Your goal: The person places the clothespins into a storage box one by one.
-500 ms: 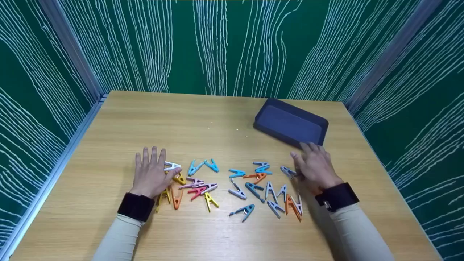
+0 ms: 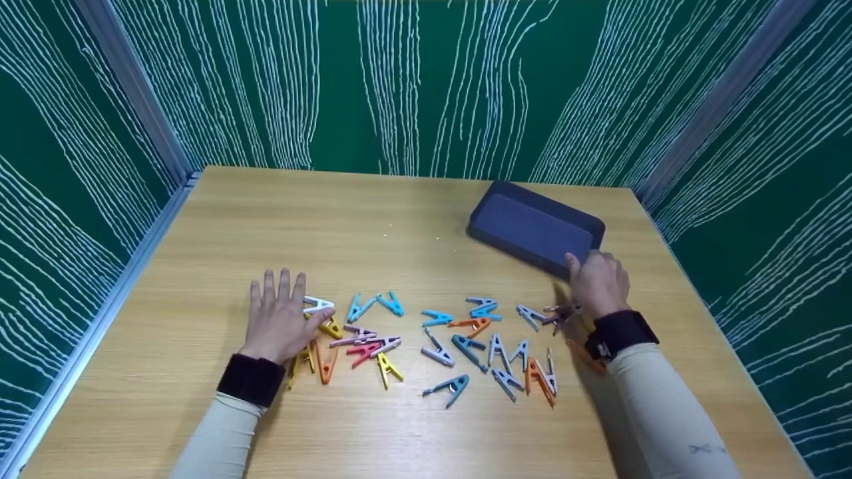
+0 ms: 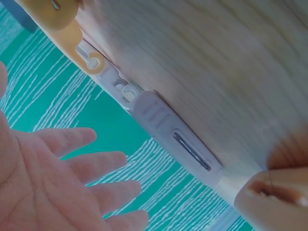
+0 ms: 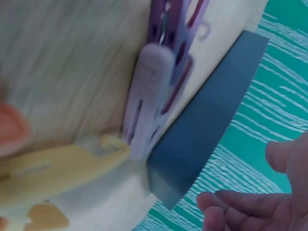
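Note:
Fingers spread, my left hand [image 2: 279, 319] is palm down beside the left group of plastic clothespins [image 2: 326, 362], its thumb overlapping a white and a yellow one. The left wrist view shows its straight fingers [image 3: 103, 166] holding nothing, near a pale clothespin [image 3: 173, 134]. At the near right corner of a dark rectangular tray [image 2: 532, 229] is my right hand [image 2: 601, 285]. The right wrist view shows its fingers [image 4: 245, 204] loosely curled, thumb apart, with nothing between them. A purple clothespin [image 4: 151, 91] and a yellow one [image 4: 62, 168] lie below that hand.
More clothespins in blue, grey, white and orange, such as an orange one [image 2: 538, 382], lie scattered over the table's right middle. Two light blue ones [image 2: 390, 303] lie further left. Green walls with white streaks [image 2: 426, 86] enclose the wooden table [image 2: 299, 226].
My right hand has moved right and slightly away from me, uncovering a purple clothespin and others beneath it. My left hand has stayed in place.

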Available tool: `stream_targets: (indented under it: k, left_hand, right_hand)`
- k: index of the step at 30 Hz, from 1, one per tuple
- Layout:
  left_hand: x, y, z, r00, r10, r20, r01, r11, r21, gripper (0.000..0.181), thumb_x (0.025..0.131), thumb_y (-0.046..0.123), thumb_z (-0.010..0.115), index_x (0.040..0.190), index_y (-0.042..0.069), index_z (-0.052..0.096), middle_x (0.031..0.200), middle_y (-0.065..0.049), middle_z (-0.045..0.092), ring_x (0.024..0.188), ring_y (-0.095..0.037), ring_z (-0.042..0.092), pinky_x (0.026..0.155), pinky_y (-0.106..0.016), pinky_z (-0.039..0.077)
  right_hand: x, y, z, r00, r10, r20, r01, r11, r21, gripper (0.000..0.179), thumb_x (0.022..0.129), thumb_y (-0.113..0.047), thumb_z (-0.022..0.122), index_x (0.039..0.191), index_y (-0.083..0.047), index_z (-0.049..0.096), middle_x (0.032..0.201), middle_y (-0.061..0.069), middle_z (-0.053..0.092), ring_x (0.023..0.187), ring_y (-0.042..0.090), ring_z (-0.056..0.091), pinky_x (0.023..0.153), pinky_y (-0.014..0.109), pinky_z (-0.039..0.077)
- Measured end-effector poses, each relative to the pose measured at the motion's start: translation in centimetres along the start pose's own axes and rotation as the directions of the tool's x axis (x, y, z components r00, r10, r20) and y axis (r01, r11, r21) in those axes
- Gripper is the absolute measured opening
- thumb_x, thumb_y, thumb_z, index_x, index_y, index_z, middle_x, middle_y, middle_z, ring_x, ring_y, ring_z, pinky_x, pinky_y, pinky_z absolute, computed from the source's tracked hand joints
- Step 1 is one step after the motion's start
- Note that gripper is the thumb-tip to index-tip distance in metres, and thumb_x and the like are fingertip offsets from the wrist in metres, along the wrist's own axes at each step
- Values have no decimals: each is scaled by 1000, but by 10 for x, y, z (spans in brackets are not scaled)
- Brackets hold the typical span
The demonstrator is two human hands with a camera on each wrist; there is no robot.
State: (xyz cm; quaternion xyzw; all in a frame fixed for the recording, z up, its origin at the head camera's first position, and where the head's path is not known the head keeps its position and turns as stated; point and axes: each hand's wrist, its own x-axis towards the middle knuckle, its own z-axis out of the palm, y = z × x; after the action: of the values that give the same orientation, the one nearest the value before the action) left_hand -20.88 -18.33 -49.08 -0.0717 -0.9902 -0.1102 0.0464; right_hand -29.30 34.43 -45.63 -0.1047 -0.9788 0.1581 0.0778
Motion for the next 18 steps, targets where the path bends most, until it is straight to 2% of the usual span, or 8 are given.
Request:
stream_targets:
  k: [4, 8, 15, 18]
  left_hand:
    - [0, 0, 0, 1000, -5, -1, 5, 1000, 5, 89, 89, 68, 35, 148, 2, 24, 150, -29, 16, 138, -48, 2, 108, -58, -7]
    - [0, 0, 0, 1000, -6, -5, 6, 1000, 8, 89, 89, 68, 35, 147, 2, 24, 150, -30, 16, 138, -48, 2, 108, -58, -7]
    - [-1, 0, -2, 1000, 4, 14, -4, 1000, 1, 89, 90, 67, 34, 148, 1, 22, 150, -30, 15, 139, -47, -3, 108, -57, -8]
    - [0, 0, -1, 1000, 4, 12, -4, 1000, 2, 89, 90, 67, 35, 148, 1, 22, 150, -30, 15, 139, -47, -3, 108, -58, -8]
  right_hand:
    - [9, 4, 1, 997, 72, 37, -71, 997, -33, 64, 99, -46, 37, 121, 12, 51, 111, 33, 53, 101, 48, 51, 82, 58, 40]
    - [15, 7, 4, 993, 104, 54, -102, 994, -33, 55, 99, -39, 41, 111, 12, 56, 104, 32, 57, 95, 46, 55, 76, 55, 42]
    - [24, 17, 11, 995, 96, -19, -95, 995, 35, 37, 96, -22, 53, 103, 14, 62, 101, 35, 61, 91, 48, 59, 73, 55, 46]
    - [28, 22, 13, 991, 131, -7, -131, 989, 63, 31, 95, -14, 50, 102, 13, 63, 101, 34, 61, 91, 46, 60, 76, 54, 46]
